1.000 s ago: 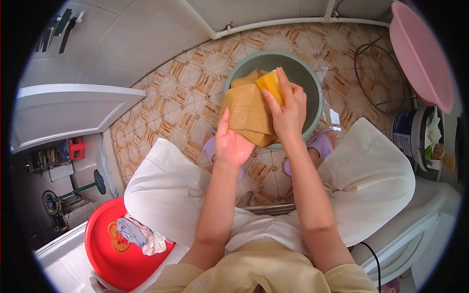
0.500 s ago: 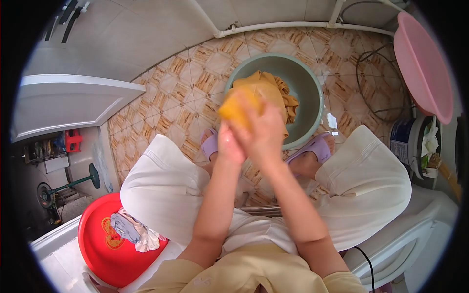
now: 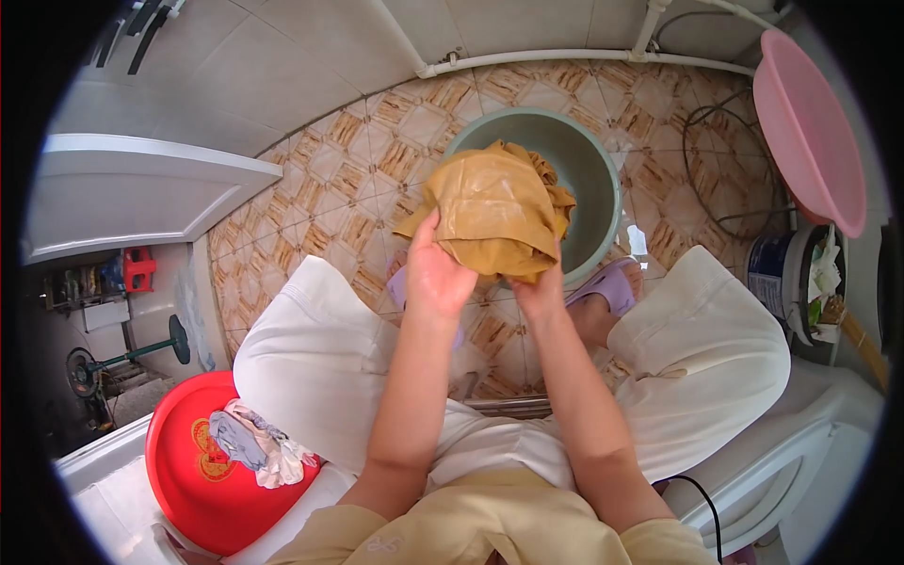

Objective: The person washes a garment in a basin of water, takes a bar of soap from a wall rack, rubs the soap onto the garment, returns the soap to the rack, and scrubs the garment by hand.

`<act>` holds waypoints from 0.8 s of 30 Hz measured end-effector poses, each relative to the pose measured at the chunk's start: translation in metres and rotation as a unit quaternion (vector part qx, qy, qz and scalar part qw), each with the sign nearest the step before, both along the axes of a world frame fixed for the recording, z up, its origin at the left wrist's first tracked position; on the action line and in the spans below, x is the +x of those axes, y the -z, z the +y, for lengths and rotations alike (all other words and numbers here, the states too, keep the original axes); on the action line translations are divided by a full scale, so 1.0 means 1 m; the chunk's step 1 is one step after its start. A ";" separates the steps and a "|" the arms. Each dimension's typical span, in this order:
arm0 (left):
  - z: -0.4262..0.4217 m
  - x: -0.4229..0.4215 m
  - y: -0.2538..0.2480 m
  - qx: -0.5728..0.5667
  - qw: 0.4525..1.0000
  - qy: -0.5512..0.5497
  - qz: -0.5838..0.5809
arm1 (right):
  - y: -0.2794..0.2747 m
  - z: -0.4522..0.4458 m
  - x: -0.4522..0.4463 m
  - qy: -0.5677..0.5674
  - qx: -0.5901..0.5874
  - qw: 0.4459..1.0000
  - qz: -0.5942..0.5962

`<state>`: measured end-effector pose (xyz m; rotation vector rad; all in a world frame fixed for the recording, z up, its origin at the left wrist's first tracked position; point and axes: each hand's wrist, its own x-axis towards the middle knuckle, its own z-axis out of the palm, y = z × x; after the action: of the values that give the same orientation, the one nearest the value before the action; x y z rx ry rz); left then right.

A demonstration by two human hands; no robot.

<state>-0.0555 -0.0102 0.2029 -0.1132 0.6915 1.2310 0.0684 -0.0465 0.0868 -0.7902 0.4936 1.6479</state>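
Note:
A wet mustard-yellow cloth garment [image 3: 494, 212] is spread out and held up between my hands, its lower edge hanging over my fingers. My left hand [image 3: 438, 275] grips its left side, thumb along the edge and the fingers partly hidden beneath. My right hand [image 3: 541, 294] holds the lower right edge, with most of its fingers covered by the cloth. Behind the garment stands a grey-green basin [image 3: 603, 202] on the floor, and bunched folds of the same yellow fabric [image 3: 557, 196] lie inside it.
A red basin [image 3: 193, 490] with small light-coloured clothes [image 3: 259, 443] sits at lower left. On the right a pink basin [image 3: 810, 137] leans by the wall above a bin [image 3: 777, 273]. A hose [image 3: 692, 174] loops over the tiles. Purple slippers [image 3: 617, 290] flank the basin.
The hands were close together, blurred, with a bundled yellow piece between them. Now they are apart, and the cloth is opened out between them.

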 end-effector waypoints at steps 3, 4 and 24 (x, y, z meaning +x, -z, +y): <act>0.000 0.002 0.024 0.005 0.984 -0.014 0.175 | -0.016 -0.002 -0.023 0.045 0.087 0.994 0.054; 0.000 0.003 0.028 0.032 0.946 -0.027 0.321 | -0.022 0.001 -0.021 0.046 0.086 0.994 0.054; 0.002 -0.010 0.039 0.049 0.999 0.015 0.005 | -0.115 0.043 0.032 -0.101 0.287 0.949 -0.082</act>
<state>-0.0657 -0.0082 0.1637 -0.0147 0.6390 1.2346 0.1000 -0.0034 0.2019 -0.5406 -0.1945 1.7695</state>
